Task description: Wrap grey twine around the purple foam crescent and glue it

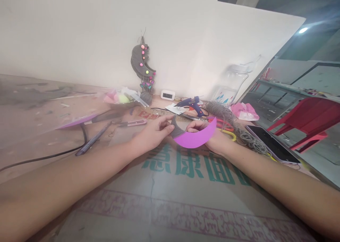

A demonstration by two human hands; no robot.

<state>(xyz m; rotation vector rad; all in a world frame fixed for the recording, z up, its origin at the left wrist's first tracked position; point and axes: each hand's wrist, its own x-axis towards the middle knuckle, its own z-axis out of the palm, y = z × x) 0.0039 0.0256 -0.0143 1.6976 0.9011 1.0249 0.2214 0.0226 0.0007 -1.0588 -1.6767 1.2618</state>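
A purple paper crescent [196, 137] is held upright over a flattened cardboard sheet [170, 196]. One end of the crescent is wrapped in grey yarn [176, 129]. My left hand [155, 132] pinches that yarn-wrapped tip with thumb and fingers closed on it. Behind the crescent, my right hand [204, 132] grips its other side, mostly hidden by the paper. Both forearms rest low over the cardboard.
A finished grey crescent with coloured pom-poms [142, 63] leans on the wall. A blue glue gun [191, 103], grey yarn pile [233, 123], phone [272, 144], pink bag [244, 111], small clock [168, 94], snips [132, 123], black cable [53, 156] and another purple cut-out [77, 121] lie around. A red chair [308, 118] stands at right.
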